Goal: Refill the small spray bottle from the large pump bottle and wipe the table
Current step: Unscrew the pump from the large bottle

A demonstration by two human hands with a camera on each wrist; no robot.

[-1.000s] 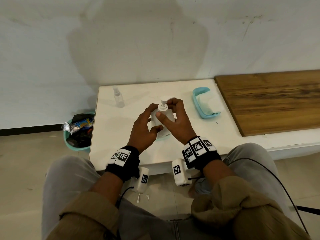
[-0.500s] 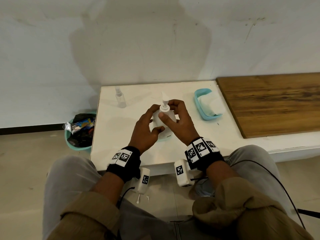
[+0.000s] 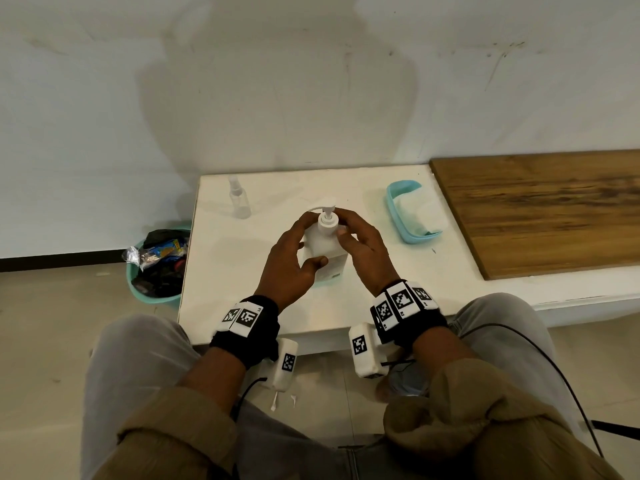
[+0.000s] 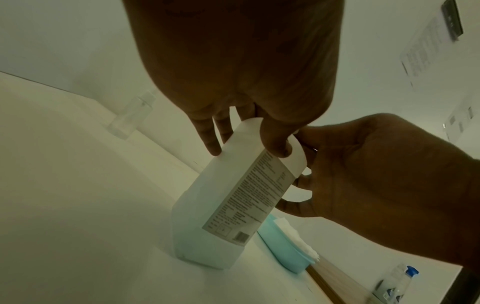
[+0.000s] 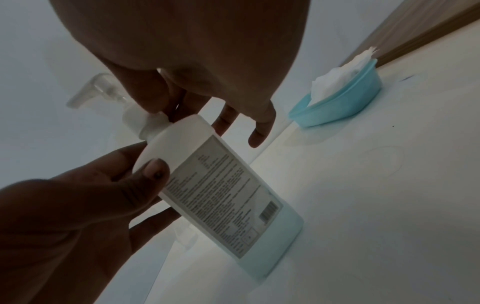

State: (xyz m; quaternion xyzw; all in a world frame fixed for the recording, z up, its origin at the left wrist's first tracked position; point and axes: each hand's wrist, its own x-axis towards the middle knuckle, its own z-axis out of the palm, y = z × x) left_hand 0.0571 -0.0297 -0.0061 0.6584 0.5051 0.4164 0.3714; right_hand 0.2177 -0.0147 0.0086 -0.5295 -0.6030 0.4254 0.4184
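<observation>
The large white pump bottle (image 3: 327,244) stands on the white table (image 3: 242,278), its nozzle pointing left. My left hand (image 3: 304,244) grips its body, thumb on the near face and fingers behind. My right hand (image 3: 343,221) pinches the pump collar (image 5: 140,120) between thumb and forefinger, the other fingers spread loose. In the left wrist view the left hand (image 4: 245,144) holds the bottle's (image 4: 233,195) shoulder. The right wrist view shows the right hand (image 5: 158,107) at the collar above the labelled bottle (image 5: 221,185). The small clear spray bottle (image 3: 239,199) stands apart at the back left.
A teal tray (image 3: 393,209) holding a white cloth (image 3: 420,211) sits to the right of the bottle. A wooden board (image 3: 540,209) covers the surface further right. A teal bin (image 3: 152,296) full of rubbish stands on the floor left of the table.
The pump nozzle has swung round from pointing away to pointing left, and my right fingers have shifted round the collar. My left hand keeps its hold on the bottle.
</observation>
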